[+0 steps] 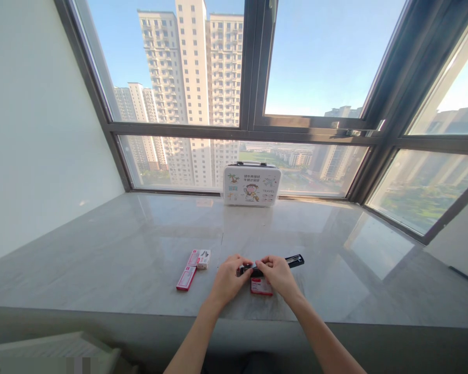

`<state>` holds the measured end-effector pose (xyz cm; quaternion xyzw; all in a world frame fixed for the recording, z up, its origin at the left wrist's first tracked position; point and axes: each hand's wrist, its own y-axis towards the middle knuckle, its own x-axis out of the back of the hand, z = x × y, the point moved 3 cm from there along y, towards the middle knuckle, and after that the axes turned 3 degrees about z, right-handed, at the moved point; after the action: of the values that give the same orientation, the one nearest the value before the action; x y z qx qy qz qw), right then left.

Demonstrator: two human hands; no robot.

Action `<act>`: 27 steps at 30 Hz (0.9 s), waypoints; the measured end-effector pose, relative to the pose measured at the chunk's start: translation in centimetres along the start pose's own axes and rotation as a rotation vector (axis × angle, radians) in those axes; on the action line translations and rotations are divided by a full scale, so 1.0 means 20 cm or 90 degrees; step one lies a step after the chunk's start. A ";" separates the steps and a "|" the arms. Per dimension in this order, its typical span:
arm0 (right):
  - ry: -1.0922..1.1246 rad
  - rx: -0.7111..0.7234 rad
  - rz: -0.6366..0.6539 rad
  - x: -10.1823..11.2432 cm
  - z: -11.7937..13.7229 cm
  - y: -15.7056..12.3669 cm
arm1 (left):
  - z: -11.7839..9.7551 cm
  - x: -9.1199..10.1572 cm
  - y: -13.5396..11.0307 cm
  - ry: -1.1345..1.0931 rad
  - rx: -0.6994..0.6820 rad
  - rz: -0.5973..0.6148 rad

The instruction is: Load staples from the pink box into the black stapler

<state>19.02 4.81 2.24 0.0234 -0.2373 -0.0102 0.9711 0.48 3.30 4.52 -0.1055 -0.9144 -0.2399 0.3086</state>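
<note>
Right at the near part of the grey sill (pixel 148 270), a black stapler (pixel 295 261) is being held by two hands at once. Its left end is gripped by the left hand (pixel 231 272), with the thumb and fingers curled in close and only a small gap left between them. Its middle is pinched by the right hand (pixel 278 271), the fingers bent and the tips brought almost up against the left thumb. Whether anything small is pinched between those fingertips cannot be told, as the view is blocked by the fingers themselves. The right end of the stapler is left uncovered, slanted away from the body, and a strip of metal can be seen along it.

Just on the near side of the stapler, a red box (pixel 261 287) is laid flat between the forearms, partly hidden by the right hand. Off to the left, apart from the hands, two pink-and-white boxes are lined up, the near box (pixel 186 279) set at the end of the far box (pixel 193 257); against the far one a small white box (pixel 204 259) is placed. At the back, a white case (pixel 251 185) printed with a cartoon figure is stood upright before the window (pixel 304 127).
</note>
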 end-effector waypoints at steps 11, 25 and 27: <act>0.082 -0.002 -0.027 -0.01 0.00 -0.03 | 0.00 0.00 0.00 -0.002 0.001 0.003; -0.130 0.135 -0.016 0.01 0.20 -0.19 | 0.08 -0.01 0.00 0.084 0.032 0.034; -0.070 0.094 -0.007 0.08 0.11 -0.23 | 0.07 -0.01 -0.01 0.091 0.034 0.041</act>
<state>19.39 0.11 4.78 0.0958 -0.2904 0.0007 0.9521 -0.08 3.84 3.40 -0.1091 -0.8920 -0.2126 0.3836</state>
